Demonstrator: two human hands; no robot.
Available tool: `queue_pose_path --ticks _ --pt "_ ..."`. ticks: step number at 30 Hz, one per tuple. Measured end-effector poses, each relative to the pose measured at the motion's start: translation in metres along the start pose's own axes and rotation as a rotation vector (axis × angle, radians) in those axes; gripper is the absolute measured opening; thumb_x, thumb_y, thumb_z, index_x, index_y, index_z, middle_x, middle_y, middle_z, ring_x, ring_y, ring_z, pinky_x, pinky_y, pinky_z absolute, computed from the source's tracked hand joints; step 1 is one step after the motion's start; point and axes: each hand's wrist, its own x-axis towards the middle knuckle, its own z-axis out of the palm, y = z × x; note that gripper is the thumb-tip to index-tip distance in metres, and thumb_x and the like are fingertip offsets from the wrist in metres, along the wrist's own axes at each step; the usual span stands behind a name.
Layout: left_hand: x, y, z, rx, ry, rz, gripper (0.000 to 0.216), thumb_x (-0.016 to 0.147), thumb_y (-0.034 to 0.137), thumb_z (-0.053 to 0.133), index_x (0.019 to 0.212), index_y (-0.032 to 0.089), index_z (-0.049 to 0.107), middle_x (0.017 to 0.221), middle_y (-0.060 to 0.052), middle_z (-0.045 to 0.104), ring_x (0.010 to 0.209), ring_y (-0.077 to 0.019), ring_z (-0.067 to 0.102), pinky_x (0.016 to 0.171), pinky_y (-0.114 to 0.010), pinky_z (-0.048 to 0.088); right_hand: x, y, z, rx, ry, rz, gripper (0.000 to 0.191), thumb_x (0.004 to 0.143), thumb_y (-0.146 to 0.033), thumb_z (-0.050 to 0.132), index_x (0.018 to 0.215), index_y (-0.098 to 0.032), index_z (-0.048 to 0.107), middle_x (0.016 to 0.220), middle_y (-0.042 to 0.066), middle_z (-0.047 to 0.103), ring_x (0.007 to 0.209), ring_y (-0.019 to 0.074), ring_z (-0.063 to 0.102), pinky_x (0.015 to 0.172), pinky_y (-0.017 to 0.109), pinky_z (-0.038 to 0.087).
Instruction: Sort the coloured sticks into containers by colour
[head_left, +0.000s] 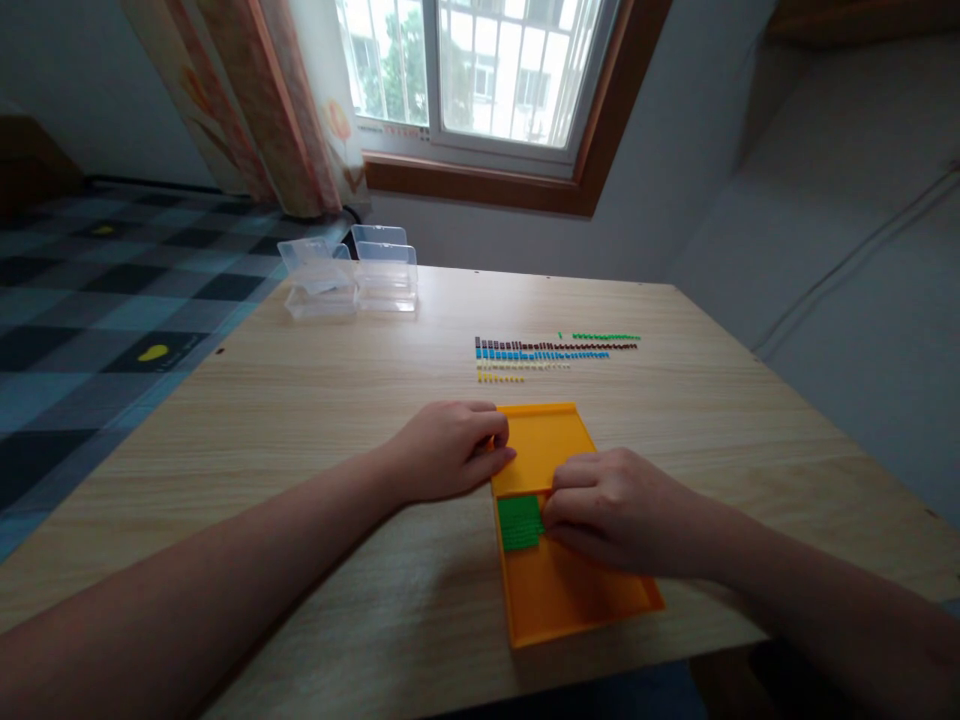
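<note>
An orange tray (555, 590) lies near the table's front edge, and a small green studded plate (519, 522) sits inside it at the left wall. My left hand (450, 450) grips the tray's left rim, fingers curled over the edge. My right hand (611, 510) rests inside the tray with its fingertips pinched right beside the green plate; what they hold, if anything, is hidden. Beyond the tray lie rows of tiny pieces (551, 350) in green, brown, blue, cream and yellow.
Two clear plastic boxes (352, 275) with open lids stand at the table's (300, 420) far left corner. A bed with a checked cover (97, 300) runs along the left. A window and curtain are behind the table; a wall is close on the right.
</note>
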Motion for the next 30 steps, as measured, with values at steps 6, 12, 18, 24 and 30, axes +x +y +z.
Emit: queue_pose_path --ticks 6,12,18,24,30 --pt "-0.0001 0.0000 0.0000 -0.006 0.000 -0.005 0.015 0.093 0.029 0.060 0.081 0.020 0.060 0.078 0.000 0.063 0.064 -0.0145 0.055 0.058 -0.027 0.038 0.0009 -0.0003 0.0005 -0.007 0.030 -0.003 0.028 0.103 -0.024 0.053 0.081 -0.018 0.069 0.076 0.001 0.064 0.064 0.0118 0.051 0.060 0.029 0.031" --pt "0.0001 0.0001 -0.0003 -0.008 -0.004 -0.002 0.015 0.093 0.030 0.059 0.082 0.020 0.061 0.080 0.000 0.064 0.064 -0.0147 0.056 0.059 -0.028 0.039 0.0015 0.0005 -0.0001 0.000 0.008 0.003 0.026 0.103 -0.024 0.054 0.084 -0.018 0.071 0.078 0.002 0.066 0.065 0.0120 0.053 0.060 0.028 0.032" --pt "-0.0003 0.0013 -0.0009 -0.009 0.000 -0.012 0.015 0.093 0.029 0.060 0.081 0.020 0.060 0.080 0.000 0.064 0.065 -0.0149 0.056 0.060 -0.027 0.038 0.0006 0.0011 -0.0005 0.018 0.024 0.005 0.025 0.103 -0.022 0.055 0.086 -0.018 0.073 0.078 0.002 0.067 0.065 0.0118 0.053 0.060 0.028 0.032" --pt "0.0000 0.0018 -0.0017 -0.020 -0.004 -0.012 0.017 0.094 0.030 0.059 0.081 0.019 0.059 0.080 -0.001 0.064 0.065 -0.0149 0.055 0.060 -0.027 0.037 0.0013 0.0015 0.0010 0.014 0.049 0.000 0.028 0.103 -0.024 0.054 0.084 -0.018 0.073 0.076 0.002 0.066 0.063 0.0119 0.052 0.059 0.028 0.031" --pt "-0.0002 0.0012 -0.0012 -0.024 0.000 -0.012 0.017 0.093 0.030 0.059 0.081 0.019 0.060 0.079 -0.001 0.064 0.064 -0.0148 0.054 0.059 -0.027 0.036 0.0017 0.0018 0.0009 0.014 0.033 0.004 0.027 0.103 -0.023 0.054 0.085 -0.018 0.073 0.077 0.002 0.066 0.064 0.0119 0.053 0.059 0.028 0.032"
